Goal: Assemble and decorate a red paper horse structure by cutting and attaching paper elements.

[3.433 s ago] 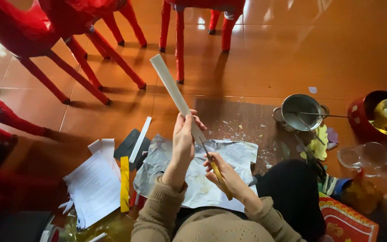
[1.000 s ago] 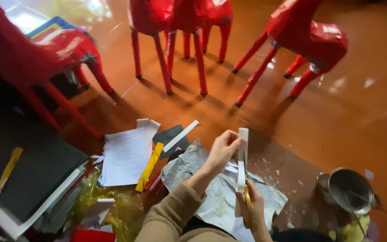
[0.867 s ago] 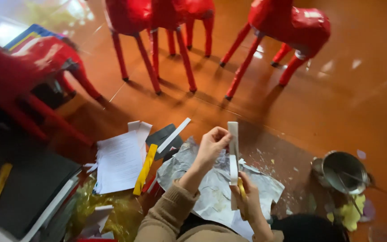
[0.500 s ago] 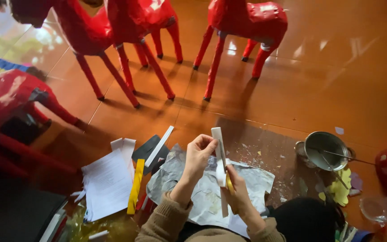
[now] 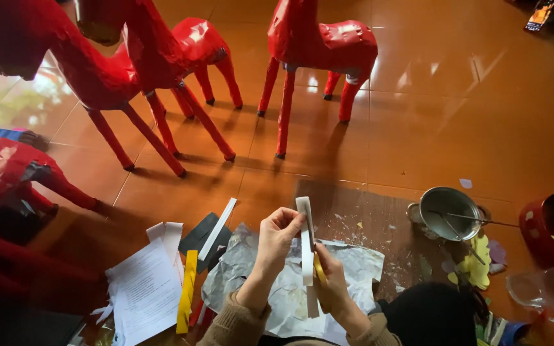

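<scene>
I hold a long white paper strip upright in front of me. My left hand pinches its upper part near the top. My right hand grips the strip lower down together with a yellow-handled tool pressed against it; the tool's tip is hidden. Under both hands lies a crumpled grey sheet on a dark board on the orange tiled floor.
Several red paper horse figures stand on the floor ahead and to the left. White printed sheets, a yellow strip and black card lie left. A metal pot, a red bowl and yellow scraps sit right.
The view has swung from the left back to the right and tilted up. The strip now stands upright and close in my hands; earlier it slanted out long over the floor.
</scene>
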